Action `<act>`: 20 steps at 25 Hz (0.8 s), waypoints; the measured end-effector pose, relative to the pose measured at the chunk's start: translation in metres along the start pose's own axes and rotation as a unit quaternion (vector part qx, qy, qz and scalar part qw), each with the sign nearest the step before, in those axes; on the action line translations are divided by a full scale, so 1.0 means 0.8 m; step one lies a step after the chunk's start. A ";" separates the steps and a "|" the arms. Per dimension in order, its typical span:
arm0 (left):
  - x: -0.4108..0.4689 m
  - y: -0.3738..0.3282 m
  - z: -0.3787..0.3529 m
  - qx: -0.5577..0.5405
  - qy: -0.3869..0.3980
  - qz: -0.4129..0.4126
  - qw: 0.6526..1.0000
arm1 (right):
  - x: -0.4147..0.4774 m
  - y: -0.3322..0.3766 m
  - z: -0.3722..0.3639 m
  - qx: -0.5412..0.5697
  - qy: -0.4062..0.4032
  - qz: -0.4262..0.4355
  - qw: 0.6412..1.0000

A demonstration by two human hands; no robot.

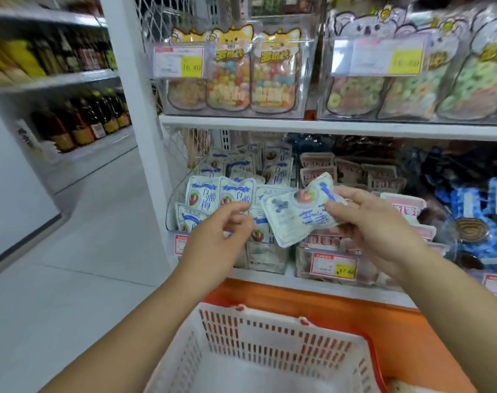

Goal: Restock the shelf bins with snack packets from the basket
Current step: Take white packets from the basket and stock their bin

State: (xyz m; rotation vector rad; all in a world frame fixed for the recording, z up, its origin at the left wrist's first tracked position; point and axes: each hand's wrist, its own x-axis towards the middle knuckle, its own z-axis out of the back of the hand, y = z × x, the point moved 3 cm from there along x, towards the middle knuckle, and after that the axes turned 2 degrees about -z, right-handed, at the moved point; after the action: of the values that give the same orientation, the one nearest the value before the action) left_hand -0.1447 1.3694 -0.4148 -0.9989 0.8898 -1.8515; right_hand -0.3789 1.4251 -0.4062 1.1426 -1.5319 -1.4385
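The right hand (375,222) is gripping a white-and-blue snack packet (295,217) just right of the centre of the frame, its thumb on top and its fingers (352,198) curled round the packet's right end. The packet is hanging tilted in the air in front of the lower shelf, over the line where two bins are meeting. The left hand (219,236) is hovering just left of it, with thumb and forefinger slightly apart and the other fingers loosely curled, holding nothing that is showing.

Behind both hands a clear bin (265,260) is sitting on the lower shelf (270,272), left of centre, holding matching white-and-blue packets (204,194), some standing and some leaning. Just right of it a second bin of pink packets (321,168) is carrying a red-and-yellow price label (333,265).

The basket (270,343), white with slatted walls and a red rim, is sitting at the bottom centre of the frame, below the hands, in front of an orange ledge (397,330).

On the upper shelf, clear bins are showing pouches of coloured sweets (253,80) and ring-shaped sweets (397,95). Dark bottles (80,123) are standing blurred on shelves at the left.
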 end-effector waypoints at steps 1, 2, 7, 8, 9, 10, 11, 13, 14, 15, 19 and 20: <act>0.019 -0.001 0.002 0.073 -0.012 -0.045 0.996 | 0.020 0.012 0.006 0.018 -0.045 0.026 0.999; 0.037 0.001 -0.001 0.151 -0.007 -0.081 0.985 | 0.039 0.019 0.008 0.052 -0.087 0.044 0.994; 0.101 0.009 -0.050 0.355 0.091 -0.153 0.918 | 0.115 0.031 -0.008 0.017 -0.249 0.094 0.964; 0.109 0.012 -0.056 0.361 0.103 -0.151 0.915 | 0.128 0.037 -0.013 -0.022 -0.237 0.117 0.964; 0.116 0.017 -0.059 0.365 0.110 -0.147 0.912 | 0.142 0.042 -0.016 -0.076 -0.213 0.138 0.964; 0.123 0.022 -0.059 0.367 0.110 -0.147 0.912 | 0.154 0.046 -0.020 -0.143 -0.178 0.150 0.962; 0.128 0.028 -0.058 0.364 0.102 -0.150 0.914 | 0.166 0.048 -0.024 -0.213 -0.137 0.147 0.956; 0.136 0.041 -0.052 0.344 0.068 -0.165 0.922 | 0.184 0.046 -0.029 -0.317 -0.061 0.121 0.939; 0.139 0.045 -0.049 0.333 0.045 -0.179 0.925 | 0.192 0.043 -0.031 -0.353 -0.031 0.107 0.929; 0.141 0.047 -0.045 0.321 0.021 -0.195 0.927 | 0.195 0.040 -0.035 -0.378 0.000 0.099 0.920; 0.153 0.044 -0.044 0.351 0.043 -0.180 0.918 | 0.202 0.022 -0.057 -0.563 0.078 0.085 0.818; 0.153 0.044 -0.048 0.381 0.078 -0.162 0.907 | 0.204 0.020 -0.061 -0.592 0.056 0.101 0.798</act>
State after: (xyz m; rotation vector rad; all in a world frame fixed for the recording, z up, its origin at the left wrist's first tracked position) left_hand -0.2081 1.2531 -0.4254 -0.5157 0.0213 -2.3019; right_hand -0.3904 1.2550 -0.3949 0.2474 -0.3835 -1.6782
